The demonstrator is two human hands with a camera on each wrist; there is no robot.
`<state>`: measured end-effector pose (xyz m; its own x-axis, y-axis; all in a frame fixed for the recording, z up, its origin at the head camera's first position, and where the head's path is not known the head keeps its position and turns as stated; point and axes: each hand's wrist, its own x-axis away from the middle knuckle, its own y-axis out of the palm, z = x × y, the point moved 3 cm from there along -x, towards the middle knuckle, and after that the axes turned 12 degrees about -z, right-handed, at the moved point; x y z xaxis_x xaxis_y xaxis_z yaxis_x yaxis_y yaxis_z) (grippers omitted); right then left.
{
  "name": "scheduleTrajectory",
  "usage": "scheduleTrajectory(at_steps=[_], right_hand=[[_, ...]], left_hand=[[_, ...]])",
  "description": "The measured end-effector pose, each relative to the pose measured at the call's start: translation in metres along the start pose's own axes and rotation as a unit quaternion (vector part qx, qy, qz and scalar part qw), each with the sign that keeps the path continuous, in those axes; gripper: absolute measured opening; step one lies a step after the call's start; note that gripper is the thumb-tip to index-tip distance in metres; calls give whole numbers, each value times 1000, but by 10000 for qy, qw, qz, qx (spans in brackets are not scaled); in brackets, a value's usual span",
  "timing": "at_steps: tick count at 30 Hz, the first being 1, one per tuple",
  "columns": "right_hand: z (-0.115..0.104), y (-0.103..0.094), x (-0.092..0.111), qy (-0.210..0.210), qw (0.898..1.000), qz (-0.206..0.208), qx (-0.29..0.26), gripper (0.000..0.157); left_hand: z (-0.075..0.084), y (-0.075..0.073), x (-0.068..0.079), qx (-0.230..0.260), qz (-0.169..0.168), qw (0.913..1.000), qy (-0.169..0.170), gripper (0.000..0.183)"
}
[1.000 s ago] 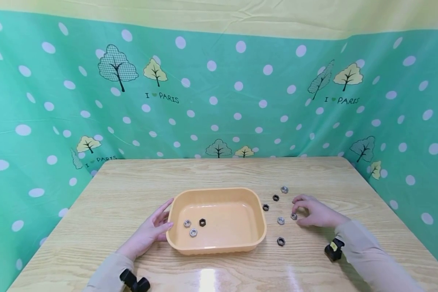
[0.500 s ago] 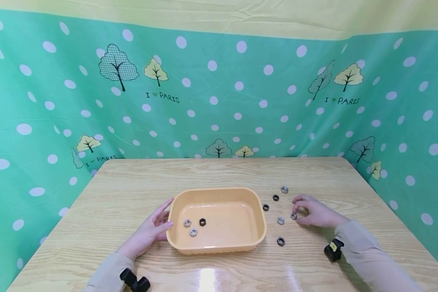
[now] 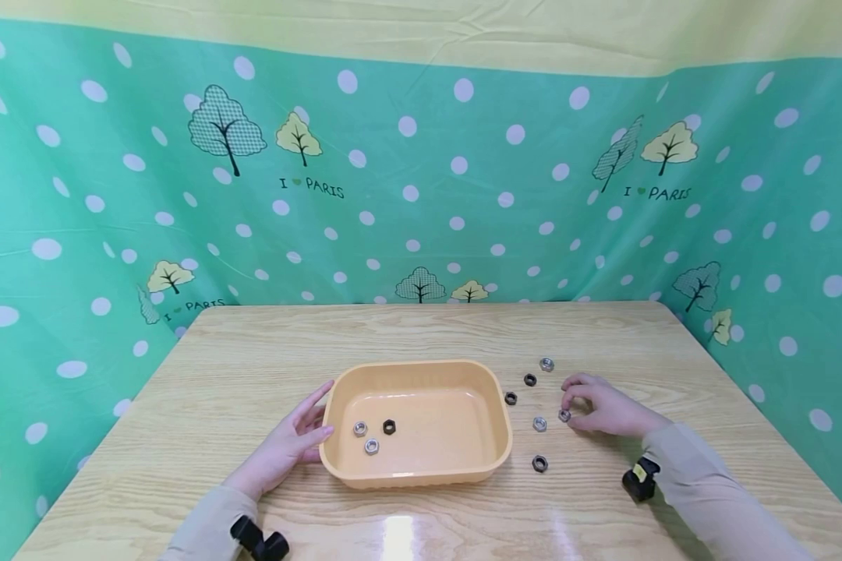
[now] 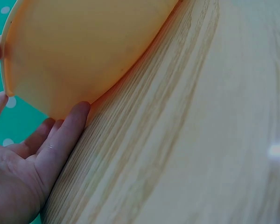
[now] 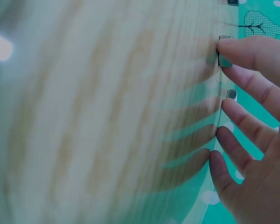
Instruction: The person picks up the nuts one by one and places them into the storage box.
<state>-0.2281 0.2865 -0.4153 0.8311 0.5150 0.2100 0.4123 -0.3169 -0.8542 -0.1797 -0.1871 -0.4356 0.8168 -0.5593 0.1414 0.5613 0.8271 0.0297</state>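
A peach plastic tray sits mid-table with two silver hex nuts and a dark hex nut inside. My left hand grips its left end, thumb at the rim; in the left wrist view, fingers lie against the tray's outer wall. Right of the tray, my right hand pinches a silver hex nut at the tabletop between thumb and index finger. The right wrist view has that nut partly covered by the fingertips, the other fingers spread below.
Several more nuts lie between tray and right hand: a silver nut farthest back, a dark nut, another dark nut close to the tray, a silver nut, and a dark nut nearest me. A green dotted curtain hangs behind the table.
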Motion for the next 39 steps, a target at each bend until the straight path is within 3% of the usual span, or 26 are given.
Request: scheduleTrajectory(at_steps=[30,39], right_hand=[[8,-3,-4,-35,9993,-41,-376,14],[5,-7,-4,-131,9990,116,-415,12]], left_hand=[[-5,0,-1,-9,107,9999,-94,79],[-6,0,-1,-24,133,9999,-104,79]])
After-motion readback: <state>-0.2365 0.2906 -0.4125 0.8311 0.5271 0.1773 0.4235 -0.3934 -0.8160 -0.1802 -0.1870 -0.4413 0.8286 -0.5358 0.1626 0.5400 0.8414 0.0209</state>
